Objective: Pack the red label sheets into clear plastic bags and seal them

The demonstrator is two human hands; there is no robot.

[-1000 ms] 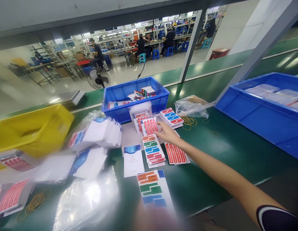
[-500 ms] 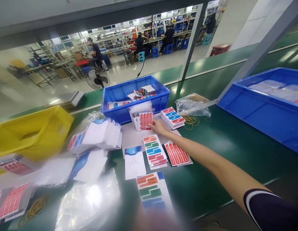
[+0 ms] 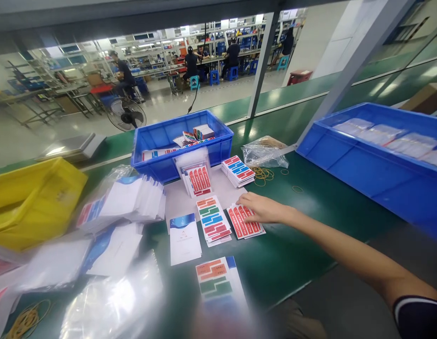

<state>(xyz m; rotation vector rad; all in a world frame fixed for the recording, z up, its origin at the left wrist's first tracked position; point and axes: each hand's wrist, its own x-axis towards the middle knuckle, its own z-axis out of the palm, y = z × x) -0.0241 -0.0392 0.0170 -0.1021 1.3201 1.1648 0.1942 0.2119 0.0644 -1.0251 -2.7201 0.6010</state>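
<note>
My right hand (image 3: pixel 258 208) rests on the pile of red-striped cards (image 3: pixel 244 223), fingers bent over its upper edge; whether it grips a card is hidden. Left of that pile are multicoloured cards (image 3: pixel 213 219) and a white booklet with a blue top (image 3: pixel 185 240). Red cards in clear sleeves (image 3: pixel 197 179) lean against the blue bin. A stack of red and blue cards (image 3: pixel 237 170) lies behind my hand. At the bottom, my left hand (image 3: pixel 225 325) is a blur beside a sheet with orange and green shapes (image 3: pixel 218 278).
A blue bin (image 3: pixel 183 162) stands at the back, a larger one (image 3: pixel 366 165) at right, a yellow bin (image 3: pixel 35 197) at left. Booklet stacks (image 3: pixel 133 200) and shiny clear bags (image 3: pixel 112 301) lie at left. Rubber bands (image 3: pixel 263 175) are near a plastic bag (image 3: pixel 264 150). People sit far behind.
My right hand has left the sleeved red cards and moved right and nearer, onto the red-striped pile. The whole view has shifted, with things standing further left.
</note>
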